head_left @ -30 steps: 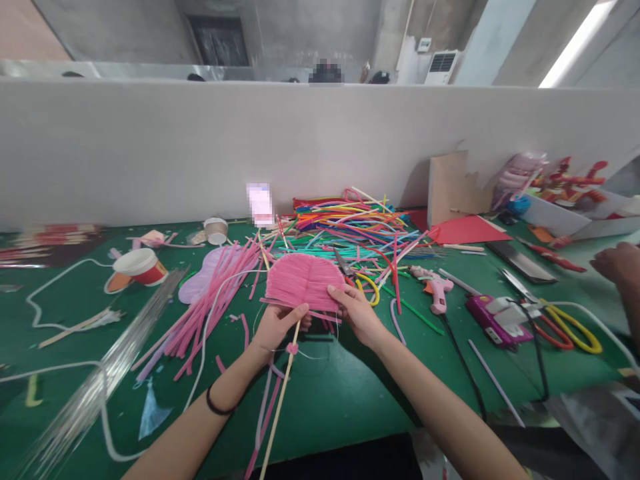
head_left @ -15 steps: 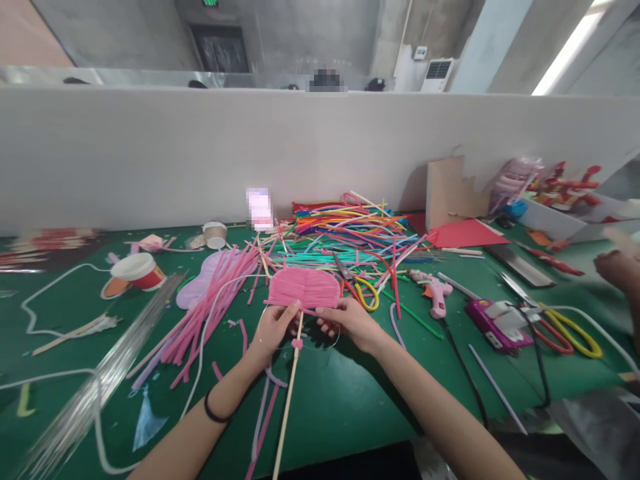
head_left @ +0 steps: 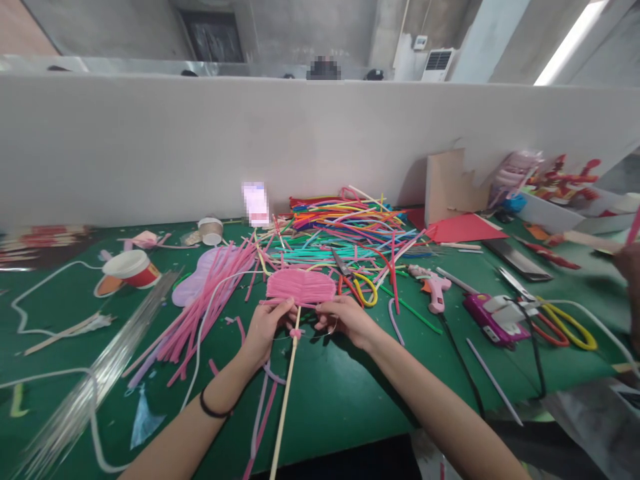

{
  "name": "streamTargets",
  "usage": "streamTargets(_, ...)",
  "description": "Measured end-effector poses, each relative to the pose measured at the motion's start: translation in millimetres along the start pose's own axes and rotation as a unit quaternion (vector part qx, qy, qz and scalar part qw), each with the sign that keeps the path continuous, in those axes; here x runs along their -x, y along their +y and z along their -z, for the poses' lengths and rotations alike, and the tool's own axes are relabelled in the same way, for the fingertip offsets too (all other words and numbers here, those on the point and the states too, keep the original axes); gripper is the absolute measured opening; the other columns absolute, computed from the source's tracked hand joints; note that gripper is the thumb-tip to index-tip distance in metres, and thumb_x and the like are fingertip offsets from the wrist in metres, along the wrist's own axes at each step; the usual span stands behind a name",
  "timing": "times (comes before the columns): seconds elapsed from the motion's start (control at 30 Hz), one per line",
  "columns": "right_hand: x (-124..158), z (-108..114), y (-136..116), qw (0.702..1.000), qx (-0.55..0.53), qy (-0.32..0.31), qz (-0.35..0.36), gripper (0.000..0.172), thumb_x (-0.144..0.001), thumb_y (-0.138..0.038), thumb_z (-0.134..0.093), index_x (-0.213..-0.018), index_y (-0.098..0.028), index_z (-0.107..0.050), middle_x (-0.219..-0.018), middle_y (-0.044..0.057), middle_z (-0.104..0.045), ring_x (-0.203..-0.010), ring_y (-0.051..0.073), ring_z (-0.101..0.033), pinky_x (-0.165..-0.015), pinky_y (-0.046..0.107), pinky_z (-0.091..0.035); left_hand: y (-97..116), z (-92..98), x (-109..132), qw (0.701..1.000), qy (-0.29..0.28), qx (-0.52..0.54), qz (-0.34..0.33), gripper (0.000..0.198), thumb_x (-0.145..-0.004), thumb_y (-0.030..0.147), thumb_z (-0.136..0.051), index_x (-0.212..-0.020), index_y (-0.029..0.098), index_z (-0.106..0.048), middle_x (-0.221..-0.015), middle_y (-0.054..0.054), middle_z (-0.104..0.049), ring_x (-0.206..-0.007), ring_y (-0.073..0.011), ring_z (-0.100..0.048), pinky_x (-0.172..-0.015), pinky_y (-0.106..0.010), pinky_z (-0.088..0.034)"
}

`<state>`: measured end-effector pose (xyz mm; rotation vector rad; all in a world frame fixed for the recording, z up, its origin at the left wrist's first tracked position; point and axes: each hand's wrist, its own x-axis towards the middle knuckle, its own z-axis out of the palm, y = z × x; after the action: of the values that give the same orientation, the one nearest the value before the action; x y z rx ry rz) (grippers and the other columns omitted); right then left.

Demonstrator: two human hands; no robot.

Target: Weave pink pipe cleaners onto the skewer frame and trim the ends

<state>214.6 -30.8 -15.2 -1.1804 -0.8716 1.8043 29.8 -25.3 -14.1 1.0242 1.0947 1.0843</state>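
Observation:
A rounded pink panel of side-by-side pipe cleaners [head_left: 301, 287] is held up in front of me, on a thin wooden stick [head_left: 286, 400] that slants down towards me. My left hand [head_left: 267, 327] pinches the panel's lower left edge near the stick. At the lower right, the fingers of my right hand [head_left: 345, 319] are closed on a pink pipe cleaner [head_left: 311, 306] running along that edge. A small pink knot [head_left: 295, 333] sits on the stick just below the panel. Thin wire loops show by both hands.
Pink pipe cleaners [head_left: 205, 313] lie on the left, a multicoloured heap [head_left: 345, 223] behind. Scissors [head_left: 350, 277], a pink glue gun [head_left: 434, 287] and a purple power strip [head_left: 493, 320] are to the right. A paper cup [head_left: 133, 268] stands left. Another person's hand [head_left: 627, 267] shows far right.
My hands have shifted slightly along the panel's lower edge, and the pink pipe cleaner there sits differently. The other person's hand at the right has moved outward. The view has tilted a little.

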Motion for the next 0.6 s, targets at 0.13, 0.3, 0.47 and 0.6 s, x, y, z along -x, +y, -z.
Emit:
streamTargets(0.13,3,0,-2,1.0,-0.014,-0.01,-0.003,0.024,-0.065,-0.033,-0.076,-0.069,-0.014,-0.063,-0.056,-0.001,-0.063,-0.058,0.015,-0.069,-0.043,0.018,-0.044,-1,1.4,-3,1.0,-0.012,-0.025,0.008,0.036,-0.073,0.05,-0.071,-0.073,0.014,-0.07,-0.067,-0.005,-0.07,-0.054,-0.0162,-0.063,-0.046,-0.024,-0.048)
streamTargets(0.3,6,0,-4,0.997,0.003,-0.076,-0.006,0.032,-0.067,-0.04,-0.079,-0.078,-0.014,-0.065,-0.063,-0.001,-0.063,-0.061,0.015,-0.07,-0.047,0.018,-0.048,2,0.8,-7,0.997,-0.046,-0.035,0.054,0.041,-0.072,0.053,-0.072,-0.078,0.012,-0.071,-0.072,-0.009,-0.072,-0.063,-0.0205,-0.067,-0.053,-0.028,-0.053)
streamTargets(0.47,8,5,-8,0.995,-0.035,-0.083,-0.03,0.038,-0.077,-0.05,-0.07,-0.09,-0.014,-0.067,-0.074,0.003,-0.069,-0.063,0.014,-0.069,-0.051,0.021,-0.052,5,-2.4,-5,0.998,-0.014,0.027,0.051,0.033,-0.064,0.041,-0.08,-0.075,0.013,-0.068,-0.063,-0.004,-0.069,-0.055,-0.0159,-0.062,-0.051,-0.026,-0.051)
streamTargets(0.6,12,10,-15,0.994,-0.079,-0.074,-0.026,0.032,-0.082,-0.044,-0.068,-0.094,-0.015,-0.069,-0.083,0.006,-0.072,-0.072,0.015,-0.071,-0.061,0.022,-0.055,7,-2.9,-5,0.998,0.042,0.043,0.02,0.033,-0.061,0.04,-0.082,-0.072,0.013,-0.066,-0.061,-0.002,-0.067,-0.053,-0.0148,-0.061,-0.054,-0.027,-0.051)
